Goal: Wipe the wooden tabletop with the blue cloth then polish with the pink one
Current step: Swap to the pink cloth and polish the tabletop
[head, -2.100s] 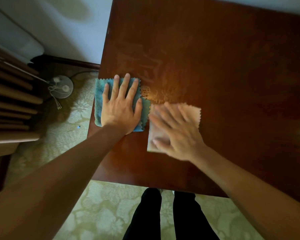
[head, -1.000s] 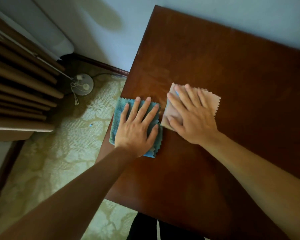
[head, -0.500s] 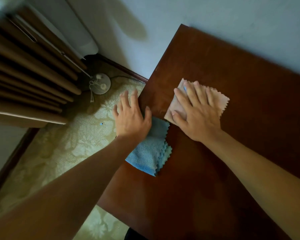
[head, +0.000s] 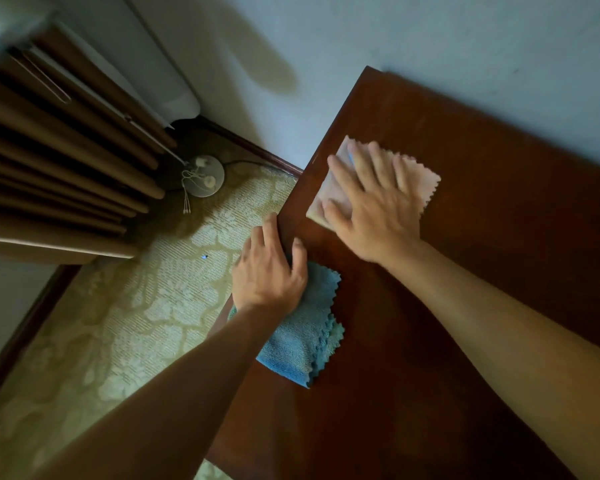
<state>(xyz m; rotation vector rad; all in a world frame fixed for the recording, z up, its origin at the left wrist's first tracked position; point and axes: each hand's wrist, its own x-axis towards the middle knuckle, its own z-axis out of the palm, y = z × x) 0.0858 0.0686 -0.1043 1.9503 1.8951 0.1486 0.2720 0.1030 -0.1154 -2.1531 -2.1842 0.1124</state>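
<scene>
The right hand point(head: 374, 209) lay flat with fingers spread on the pink cloth point(head: 425, 181), pressing it to the desk point(head: 499, 271) near the far left corner. The left hand point(head: 271, 271) rested on the blue cloth point(head: 302, 344) at the desk's left edge, fingers bent over that edge; whether they gripped the cloth could not be determined. The blue cloth sat folded, partly overhanging that edge above the patterned carpet point(head: 136, 306).

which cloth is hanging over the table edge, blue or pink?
The blue cloth, under the left hand: its corner pokes past the tabletop edge. The pink cloth, under the right hand, lies wholly on the wood.
</scene>
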